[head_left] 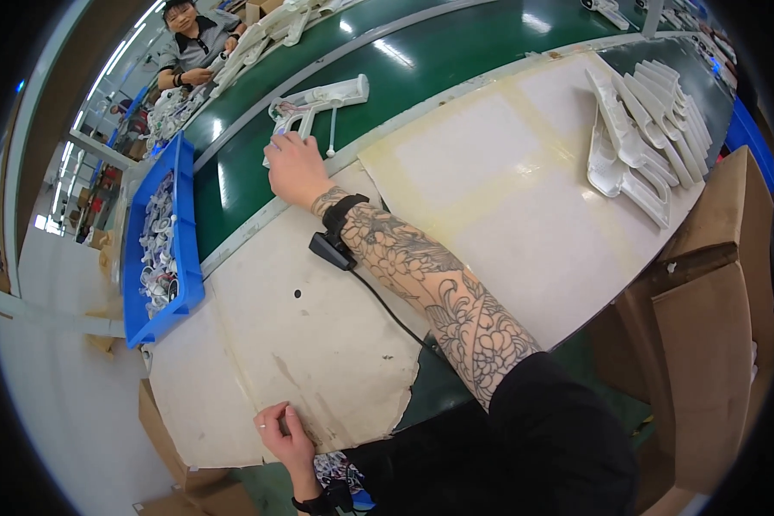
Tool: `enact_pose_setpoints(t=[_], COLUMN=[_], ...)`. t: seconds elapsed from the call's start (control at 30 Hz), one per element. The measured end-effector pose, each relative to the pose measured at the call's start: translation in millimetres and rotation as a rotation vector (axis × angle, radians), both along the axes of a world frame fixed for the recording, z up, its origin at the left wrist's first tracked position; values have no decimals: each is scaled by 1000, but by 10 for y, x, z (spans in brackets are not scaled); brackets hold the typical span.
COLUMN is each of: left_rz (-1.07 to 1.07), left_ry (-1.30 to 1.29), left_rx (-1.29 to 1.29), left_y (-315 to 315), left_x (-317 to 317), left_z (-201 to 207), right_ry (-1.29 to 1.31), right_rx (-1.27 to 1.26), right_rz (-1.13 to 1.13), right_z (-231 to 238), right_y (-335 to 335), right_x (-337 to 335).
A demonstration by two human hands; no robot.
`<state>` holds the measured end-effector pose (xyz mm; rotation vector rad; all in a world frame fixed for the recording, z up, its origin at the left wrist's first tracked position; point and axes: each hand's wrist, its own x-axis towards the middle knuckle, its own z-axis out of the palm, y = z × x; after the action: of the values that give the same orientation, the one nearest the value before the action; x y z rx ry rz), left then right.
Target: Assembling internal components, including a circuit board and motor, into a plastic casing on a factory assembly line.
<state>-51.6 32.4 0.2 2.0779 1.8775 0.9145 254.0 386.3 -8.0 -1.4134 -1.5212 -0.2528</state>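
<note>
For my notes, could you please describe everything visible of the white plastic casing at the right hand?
The white, angular, plastic-looking casing lies on the green belt, its long arm extending rightward. Reddish wiring shows in its open upper-left part. A thin, round-tipped white rod extends below the arm. The right hand covers its lower end, grip hidden.

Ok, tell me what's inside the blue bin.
Inside the blue bin is a jumbled heap of small parts, mostly white, with some darker bits among them. Whatever lies beneath the top layer, and the bin's floor, is covered and cannot be seen.
</note>
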Motion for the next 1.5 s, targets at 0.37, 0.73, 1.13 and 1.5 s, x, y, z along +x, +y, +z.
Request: enact_pose_setpoints(t=[0.37, 0.73, 1.13, 1.5], left_rz=[-4, -9, -66, -76], left_ry=[21, 20, -1, 23], left_rx=[28, 38, 108, 112], left_y=[16, -16, 8, -2], left_x=[55, 31, 47, 13], left_z=[28, 99, 131, 99], right_ry=[-131, -194, -317, -340], right_rx=[-444, -643, -589, -650], right_rz=[-252, -286, 11, 277], right_z=[-169, -61, -18, 302], right_y=[168, 86, -1346, -4026], right_x=[1872, 1943, 1638, 375])
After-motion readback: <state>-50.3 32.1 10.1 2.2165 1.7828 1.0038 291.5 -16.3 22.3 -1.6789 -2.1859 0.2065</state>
